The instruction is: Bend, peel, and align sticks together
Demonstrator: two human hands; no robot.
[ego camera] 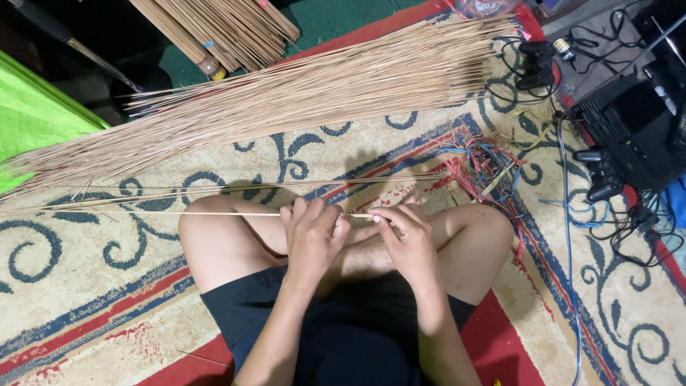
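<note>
One thin stick (236,213) pinched between my left hand (312,232) and right hand (406,234), both closed on it; big stick pile (300,96) far side untouched, few loose sticks (236,187) beyond my knees.

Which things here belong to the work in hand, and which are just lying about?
In use: left hand, right hand, thin stick, heap of sticks.
Lying about: game console, controllers, green sheet, tangled wires.

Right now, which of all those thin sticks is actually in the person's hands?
The single stick stretching left across the knee, pinched by both hands; the big pile lies untouched on the carpet beyond.
</note>
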